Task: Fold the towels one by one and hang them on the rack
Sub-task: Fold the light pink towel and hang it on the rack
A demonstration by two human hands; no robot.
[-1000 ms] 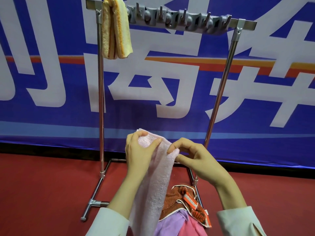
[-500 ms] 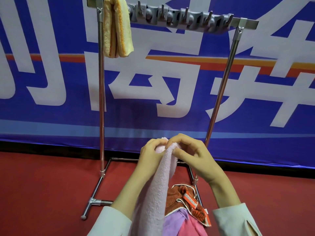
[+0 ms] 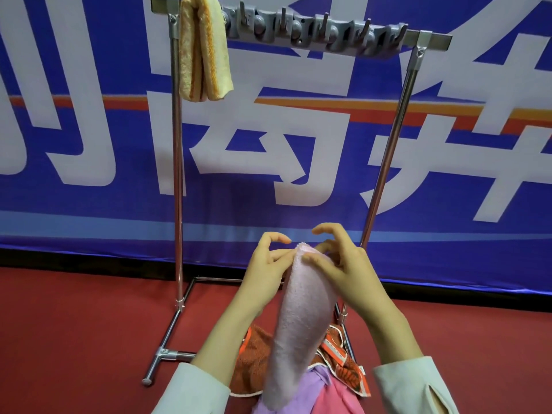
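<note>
**pink towel held up at foot of drying rack**

a person grips a pale pink towel (image 3: 301,324) by its top fold in front of a metal rack (image 3: 178,174). the right hand (image 3: 343,273) pinches the fold, thumb pressed on the near face and fingers curled behind it. the left hand (image 3: 265,273) closes its lower fingers on the towel's left edge, with the forefinger arched free above. the towel hangs down in a narrow length between the forearms, over a heap made up of a rust-orange towel (image 3: 254,363), a lilac towel (image 3: 307,389) and a bright pink towel (image 3: 337,398) on the red floor (image 3: 74,324). a folded yellow towel (image 3: 203,55) hangs at the left end of the rack's top bar, beside a grey hook strip (image 3: 313,31). behind stands a blue banner (image 3: 89,204).
</note>
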